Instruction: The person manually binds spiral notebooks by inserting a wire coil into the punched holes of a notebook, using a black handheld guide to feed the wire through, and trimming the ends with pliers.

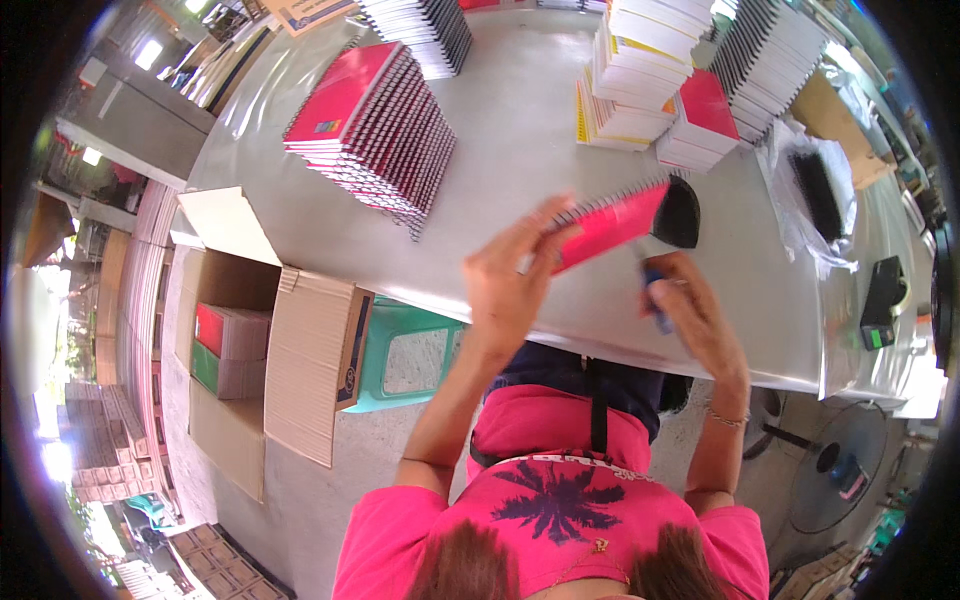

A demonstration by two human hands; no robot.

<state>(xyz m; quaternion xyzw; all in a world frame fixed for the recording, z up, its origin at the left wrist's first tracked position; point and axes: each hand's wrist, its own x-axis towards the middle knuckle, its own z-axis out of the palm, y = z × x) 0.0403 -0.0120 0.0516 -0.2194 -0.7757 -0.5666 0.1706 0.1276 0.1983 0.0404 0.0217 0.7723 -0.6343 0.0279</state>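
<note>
- Notebook (pixel 608 226): red cover, spiral-bound, held up edge-on above the near edge of the grey table (pixel 520 150), blurred by motion.
- Handling, my judgement: light, fairly stiff along the wire spine, covers flex; not fragile, glossy cover may slip a bit. Best grip looks like the spine edge or a pinch across both covers near a corner.
- Left hand (pixel 510 280): fingers curled around the notebook's near end, thumb side up, grasping it firmly; not spread.
- Right hand (pixel 690 305): closed around a small blue tool (pixel 655 295), likely a pen or marker, can't tell which; tip points toward the notebook. Whether it touches the cover is not clear.
- Black rounded object (pixel 682 212) sits just behind the notebook's far end; kind unclear.
- Table also carries a slanted stack of red spiral notebooks (pixel 375 125) far left, and 2 or more stacks of white and yellow books (pixel 640 80) far right.
- Open cardboard box (pixel 260 350) stands on the floor left of the person, smaller boxes inside; green plastic stool (pixel 410 355) beside it, under the table edge.
</note>
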